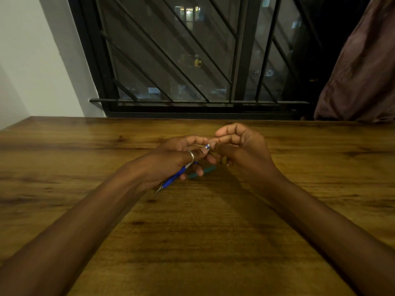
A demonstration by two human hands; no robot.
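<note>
Blue pen (173,177) in curled L hand (178,155)

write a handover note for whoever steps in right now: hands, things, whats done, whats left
Left hand: grip curled round the blue pencil, which is held above the table with its tip pointing back toward the person.
Right hand: fingers curled, fingertips pinching the pencil's upper end.
Teal tube: lies on the table beneath the left fingers.
Done: pencil is up and steadied by both hands.
Left: probably finish the work at the upper end. What is being fitted or pulled there is too small to tell.
</note>
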